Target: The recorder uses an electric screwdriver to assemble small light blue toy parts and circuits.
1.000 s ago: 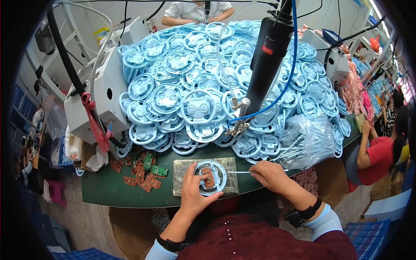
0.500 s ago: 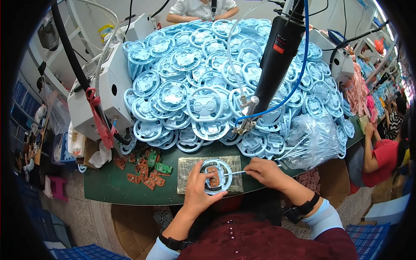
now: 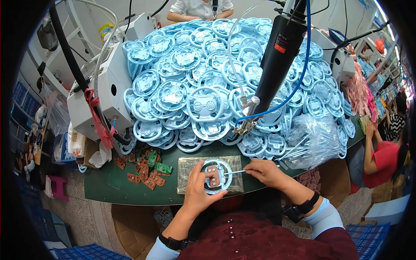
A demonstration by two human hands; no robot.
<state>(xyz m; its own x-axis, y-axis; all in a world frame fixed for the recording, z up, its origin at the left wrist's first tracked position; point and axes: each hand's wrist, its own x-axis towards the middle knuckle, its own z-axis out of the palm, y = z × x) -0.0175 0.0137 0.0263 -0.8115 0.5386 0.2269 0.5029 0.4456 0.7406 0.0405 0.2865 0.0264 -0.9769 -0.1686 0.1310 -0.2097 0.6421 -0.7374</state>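
Note:
A light-blue toy steering wheel (image 3: pixel 227 186) lies on a tape-wrapped block (image 3: pixel 236 163) at the table's front edge. My left hand (image 3: pixel 197 193) grips the wheel's left side, thumb at the lower rim, with a fingertip on a brown circuit board (image 3: pixel 212 182) seated inside it. My right hand (image 3: pixel 265 172) pinches a thin pale rod (image 3: pixel 238 172), whose tip reaches over the wheel's right rim toward the board. What the rod's tip touches is too small to tell.
A large heap of light-blue steering wheels (image 3: pixel 173 97) covers the table. A black screwdriver tool (image 3: pixel 277 60) hangs above it. Loose circuit boards (image 3: pixel 145 170) lie left of the block. Right stands a plastic bag (image 3: pixel 310 143) of rods. One person (image 3: pixel 201 9) sits opposite, another (image 3: pixel 383 158) to the right.
My hands, the wheel and the rod stay nearly in place. At the far side the person opposite has shifted an arm slightly.

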